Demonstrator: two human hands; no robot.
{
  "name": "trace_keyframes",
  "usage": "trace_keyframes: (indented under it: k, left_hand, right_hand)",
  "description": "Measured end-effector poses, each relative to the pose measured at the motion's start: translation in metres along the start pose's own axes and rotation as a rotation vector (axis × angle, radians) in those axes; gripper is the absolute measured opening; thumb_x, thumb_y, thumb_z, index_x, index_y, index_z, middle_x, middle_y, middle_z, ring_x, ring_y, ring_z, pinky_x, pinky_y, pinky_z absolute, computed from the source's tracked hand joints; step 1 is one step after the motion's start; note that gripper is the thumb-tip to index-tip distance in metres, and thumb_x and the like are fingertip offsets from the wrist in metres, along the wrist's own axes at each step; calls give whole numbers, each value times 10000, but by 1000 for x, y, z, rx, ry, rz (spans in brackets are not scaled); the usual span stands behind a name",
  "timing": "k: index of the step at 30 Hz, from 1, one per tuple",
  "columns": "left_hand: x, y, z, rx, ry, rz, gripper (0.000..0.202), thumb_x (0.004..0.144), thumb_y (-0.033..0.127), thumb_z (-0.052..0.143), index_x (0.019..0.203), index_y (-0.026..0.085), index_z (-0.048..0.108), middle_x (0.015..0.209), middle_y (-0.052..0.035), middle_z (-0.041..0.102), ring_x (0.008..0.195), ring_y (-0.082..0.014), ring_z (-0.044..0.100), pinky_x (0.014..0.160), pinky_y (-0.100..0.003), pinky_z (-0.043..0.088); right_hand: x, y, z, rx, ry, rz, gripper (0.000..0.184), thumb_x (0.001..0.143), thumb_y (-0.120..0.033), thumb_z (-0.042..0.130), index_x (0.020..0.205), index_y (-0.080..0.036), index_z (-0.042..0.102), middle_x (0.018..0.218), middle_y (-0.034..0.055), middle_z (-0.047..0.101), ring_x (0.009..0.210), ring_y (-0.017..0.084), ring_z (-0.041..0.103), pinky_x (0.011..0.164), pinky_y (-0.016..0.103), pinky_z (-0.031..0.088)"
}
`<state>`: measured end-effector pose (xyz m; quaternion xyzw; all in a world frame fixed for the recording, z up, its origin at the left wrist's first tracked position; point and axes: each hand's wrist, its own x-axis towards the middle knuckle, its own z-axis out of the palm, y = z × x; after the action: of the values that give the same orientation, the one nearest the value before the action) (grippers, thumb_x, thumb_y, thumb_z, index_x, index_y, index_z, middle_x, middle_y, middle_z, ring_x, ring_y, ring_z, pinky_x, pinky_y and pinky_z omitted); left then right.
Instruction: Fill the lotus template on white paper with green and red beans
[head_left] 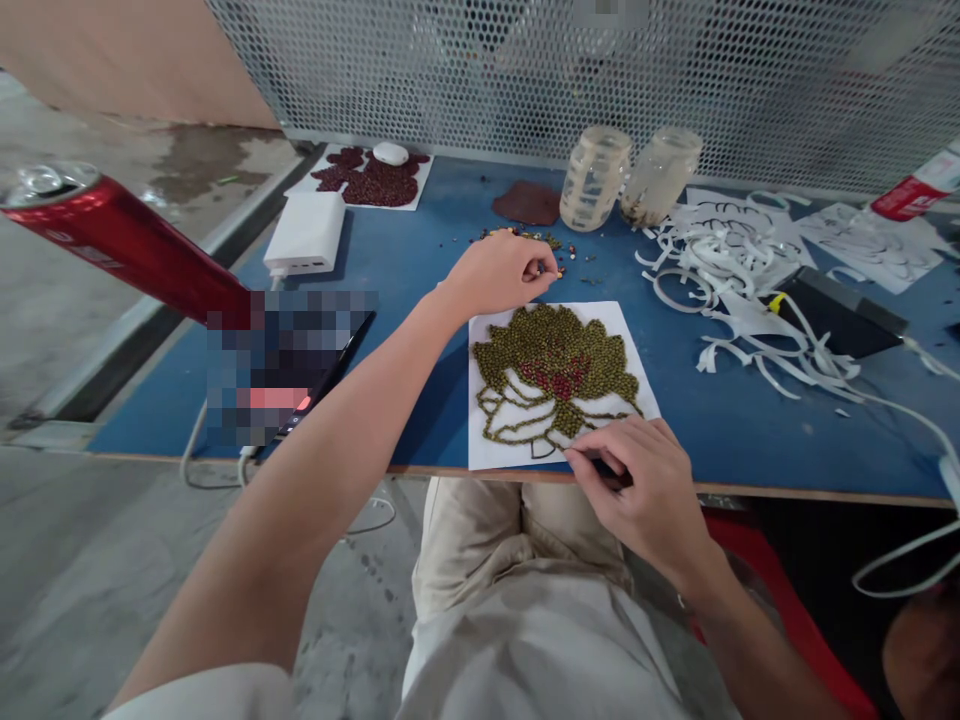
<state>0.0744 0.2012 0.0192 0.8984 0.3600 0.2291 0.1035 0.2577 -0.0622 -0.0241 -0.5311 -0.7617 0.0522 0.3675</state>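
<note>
A white sheet [495, 440] lies at the near edge of the blue table [420, 260], bearing a lotus picture [555, 375] made of green and red beans. My left hand [501, 272] reaches past the sheet's top edge, fingers pinched together at a small scatter of loose beans [564, 253]. My right hand [637, 480] rests at the sheet's lower right corner, fingers closed on a small dark object that I cannot make out.
Two clear jars [596, 178] stand at the back, beside a brown bean pile [527, 203]. White paper strips [739, 270] and a black device [832, 315] lie right. A white power bank [306, 235], another bean picture [371, 178] and a red can [120, 240] are left.
</note>
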Motion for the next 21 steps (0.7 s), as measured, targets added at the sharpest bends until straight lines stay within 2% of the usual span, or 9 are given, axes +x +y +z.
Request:
trace_keyframes:
  k: [5, 12, 16, 21]
  left_hand:
    - [-1, 2, -2, 5, 2, -9, 254, 954, 353, 626, 1037, 239, 837, 788, -51, 742, 830, -215, 678, 855, -351, 487]
    - [-1, 1, -3, 17, -13, -14, 276, 962, 354, 620, 1073, 236, 843, 822, -57, 750, 837, -214, 681, 860, -354, 472]
    - [-1, 2, -4, 41, -21, -12, 286, 980, 357, 605, 1077, 229, 842, 827, -53, 757, 817, -206, 674, 820, -347, 454]
    - [-1, 2, -3, 58, -21, -8, 287, 979, 353, 608, 1083, 226, 843, 830, -54, 765, 781, -200, 662, 772, -346, 435]
  right_hand:
    - [0, 0, -3, 69, -27, 51, 98, 1034, -220, 666, 962, -285, 659, 730, -36, 647, 678, 209, 589, 728, 431, 391]
    - [0, -1, 0, 5, 18, 26, 96, 1023, -219, 673, 981, -301, 645, 692, -37, 605, 646, 219, 586, 719, 452, 426]
    - [-2, -3, -1, -22, 69, -35, 157, 988, -180, 696, 1034, -329, 687, 699, -28, 633, 649, 234, 614, 695, 461, 444]
    - [-11, -2, -1, -160, 190, -125, 265, 929, -164, 770, 1107, -360, 758, 732, 5, 661, 654, 256, 602, 671, 470, 468]
